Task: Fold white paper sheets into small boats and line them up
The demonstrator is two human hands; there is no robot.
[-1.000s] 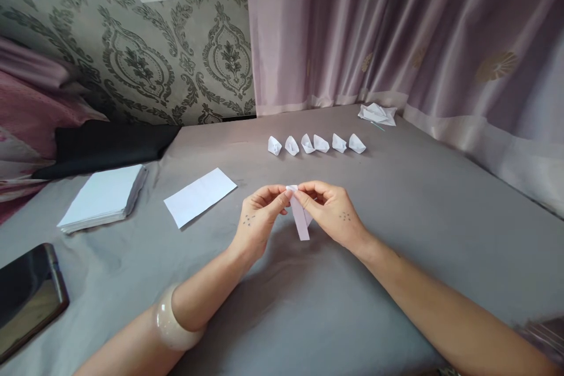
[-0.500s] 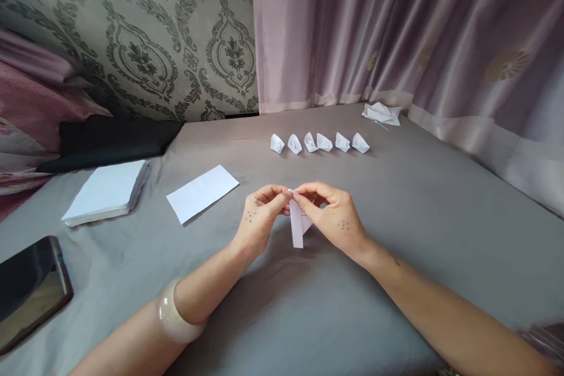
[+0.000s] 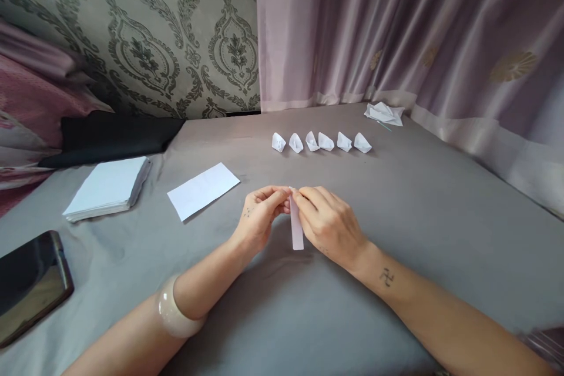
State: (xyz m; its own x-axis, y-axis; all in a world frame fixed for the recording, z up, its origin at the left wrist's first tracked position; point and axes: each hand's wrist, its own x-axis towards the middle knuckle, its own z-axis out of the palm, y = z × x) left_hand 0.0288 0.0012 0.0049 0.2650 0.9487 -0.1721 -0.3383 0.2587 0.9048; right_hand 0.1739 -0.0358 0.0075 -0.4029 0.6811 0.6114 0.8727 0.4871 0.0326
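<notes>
A folded strip of white paper [image 3: 296,229] hangs down between my two hands, over the grey cloth. My left hand [image 3: 261,211] pinches its upper end between thumb and fingers. From the other side my right hand [image 3: 332,220] is closed on the same upper end, its back turned up and its thumb mostly hidden. Fingers cover the top of the paper, so the fold there cannot be made out. Beyond the hands stands a row of several small folded paper boats [image 3: 326,141].
Left of my hands lies a blank paper sheet [image 3: 203,192]. Farther left are a stack of paper [image 3: 106,188] and a phone [image 3: 35,288]. More folded papers [image 3: 384,113] with a thin stick [image 3: 385,126] lie at the back right, near the curtain [image 3: 330,29].
My right hand has rolled over, so its back and wrist now face up. The strip has swung to hang nearly straight down. My left hand keeps its pinch, and the view has shifted slightly.
</notes>
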